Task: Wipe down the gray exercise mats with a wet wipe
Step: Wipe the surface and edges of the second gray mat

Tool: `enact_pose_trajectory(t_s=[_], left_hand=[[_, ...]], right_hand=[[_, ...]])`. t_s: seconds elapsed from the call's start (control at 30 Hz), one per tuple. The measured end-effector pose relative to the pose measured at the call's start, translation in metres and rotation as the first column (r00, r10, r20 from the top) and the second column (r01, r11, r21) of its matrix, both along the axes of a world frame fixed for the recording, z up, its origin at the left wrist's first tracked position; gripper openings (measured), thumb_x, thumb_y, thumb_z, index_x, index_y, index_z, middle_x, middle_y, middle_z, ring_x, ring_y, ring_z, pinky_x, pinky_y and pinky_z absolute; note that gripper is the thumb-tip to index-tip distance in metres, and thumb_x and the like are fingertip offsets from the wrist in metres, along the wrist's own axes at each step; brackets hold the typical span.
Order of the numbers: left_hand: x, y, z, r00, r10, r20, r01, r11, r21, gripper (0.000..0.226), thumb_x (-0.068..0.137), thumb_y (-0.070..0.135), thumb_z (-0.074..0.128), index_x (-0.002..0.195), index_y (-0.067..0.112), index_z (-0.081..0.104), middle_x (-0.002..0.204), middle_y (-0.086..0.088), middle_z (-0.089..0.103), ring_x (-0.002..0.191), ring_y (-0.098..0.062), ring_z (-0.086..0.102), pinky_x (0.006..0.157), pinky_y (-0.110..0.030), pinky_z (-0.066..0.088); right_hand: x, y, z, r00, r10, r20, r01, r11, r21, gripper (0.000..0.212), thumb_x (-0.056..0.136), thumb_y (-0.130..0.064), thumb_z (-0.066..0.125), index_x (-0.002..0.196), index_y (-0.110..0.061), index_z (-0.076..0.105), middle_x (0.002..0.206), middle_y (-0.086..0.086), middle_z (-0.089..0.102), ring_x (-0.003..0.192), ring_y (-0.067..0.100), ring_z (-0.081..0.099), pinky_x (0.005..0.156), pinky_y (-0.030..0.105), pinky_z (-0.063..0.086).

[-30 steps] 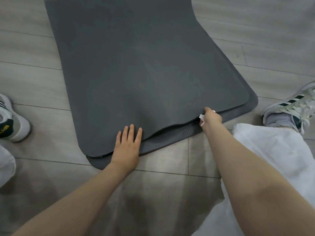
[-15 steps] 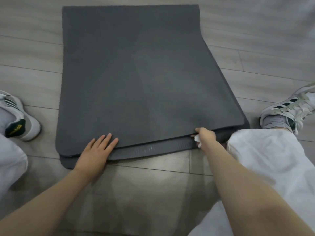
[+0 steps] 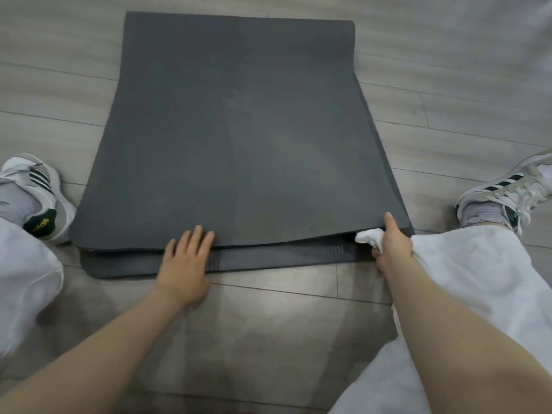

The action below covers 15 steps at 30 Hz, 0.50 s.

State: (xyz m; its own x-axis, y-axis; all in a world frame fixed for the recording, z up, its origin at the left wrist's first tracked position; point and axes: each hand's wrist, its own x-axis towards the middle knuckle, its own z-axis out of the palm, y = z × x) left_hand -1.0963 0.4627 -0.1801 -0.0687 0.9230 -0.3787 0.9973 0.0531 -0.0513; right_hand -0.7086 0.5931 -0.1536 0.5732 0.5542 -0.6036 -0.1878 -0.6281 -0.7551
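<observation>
Stacking: two mats (image 3: 239, 138), one wipe (image 3: 369, 236).

Person: bare forearms, no sleeves; loose white trousers (image 3: 466, 282); white sneakers, dark green stripes, at 9 o'clock (image 3: 35, 198) and 3 o'clock (image 3: 507, 189); grey socks (image 3: 481, 215).

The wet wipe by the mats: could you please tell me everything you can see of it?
The wet wipe is white, crumpled into a small wad, apparently soft cloth-like material. The right hand grips it at the mats' near right corner, where it is tucked under the top mat edge, over the lower mat. Wetness cannot be judged.
</observation>
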Motion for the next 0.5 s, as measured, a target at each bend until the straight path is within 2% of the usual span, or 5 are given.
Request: enact_pose_trajectory(t_s=[0.07, 0.13, 0.2, 0.37, 0.5], left_hand=[[0.034, 0.003, -0.005, 0.992, -0.122, 0.045, 0.117, 0.989, 0.095, 0.097, 0.076, 0.033, 0.067, 0.158, 0.022, 0.016, 0.165, -0.007, 0.013, 0.150, -0.030, 0.019, 0.119, -0.051, 0.018], [0.061, 0.015, -0.005, 0.981, -0.194, 0.033, 0.189, 0.975, 0.121, 0.094, 0.085, 0.025, 0.057, 0.158, 0.022, -0.003, 0.166, -0.005, -0.006, 0.153, -0.029, 0.002, 0.121, -0.052, 0.009], [0.081, 0.027, -0.002, 0.974, -0.228, 0.002, 0.228, 0.973, 0.027, 0.097, 0.088, 0.015, 0.050, 0.154, 0.022, -0.020, 0.162, -0.004, -0.024, 0.151, -0.030, -0.015, 0.121, -0.055, 0.000], [0.085, 0.033, -0.007, 0.969, -0.245, 0.015, 0.246, 0.968, -0.059, 0.103, 0.088, 0.006, 0.052, 0.152, 0.025, -0.026, 0.162, -0.004, -0.026, 0.151, -0.030, -0.017, 0.120, -0.058, 0.002], [0.061, 0.040, -0.002, 0.934, -0.356, -0.028, 0.355, 0.934, -0.034, 0.092, 0.095, 0.003, 0.045, 0.153, 0.030, -0.021, 0.165, 0.004, -0.017, 0.153, -0.021, -0.005, 0.122, -0.049, 0.010]], right_hand=[[0.001, 0.002, 0.005, 0.994, -0.026, 0.103, 0.025, 1.000, 0.016, 0.051, 0.086, -0.051, 0.061, 0.101, -0.003, 0.061, 0.083, 0.005, 0.060, 0.071, 0.024, 0.056, 0.065, 0.030, 0.042], [0.004, 0.002, 0.008, 0.979, -0.049, 0.199, 0.047, 0.999, 0.015, 0.043, 0.093, -0.045, 0.052, 0.104, -0.005, 0.062, 0.094, 0.002, 0.056, 0.091, 0.024, 0.056, 0.079, 0.028, 0.039], [0.009, 0.004, 0.009, 0.968, -0.024, 0.252, 0.038, 0.998, -0.054, 0.042, 0.095, -0.040, 0.049, 0.109, -0.003, 0.063, 0.098, 0.003, 0.057, 0.102, 0.028, 0.057, 0.084, 0.030, 0.039], [0.025, 0.013, -0.005, 0.953, 0.217, 0.210, -0.148, 0.942, -0.301, 0.039, 0.090, -0.032, 0.052, 0.115, -0.001, 0.055, 0.125, 0.016, 0.059, 0.115, 0.033, 0.055, 0.100, 0.037, 0.043], [0.008, 0.004, -0.003, 0.751, 0.554, 0.359, -0.382, 0.808, -0.448, 0.046, 0.088, -0.031, 0.055, 0.115, 0.005, 0.058, 0.115, 0.019, 0.063, 0.109, 0.037, 0.057, 0.092, 0.037, 0.044]])
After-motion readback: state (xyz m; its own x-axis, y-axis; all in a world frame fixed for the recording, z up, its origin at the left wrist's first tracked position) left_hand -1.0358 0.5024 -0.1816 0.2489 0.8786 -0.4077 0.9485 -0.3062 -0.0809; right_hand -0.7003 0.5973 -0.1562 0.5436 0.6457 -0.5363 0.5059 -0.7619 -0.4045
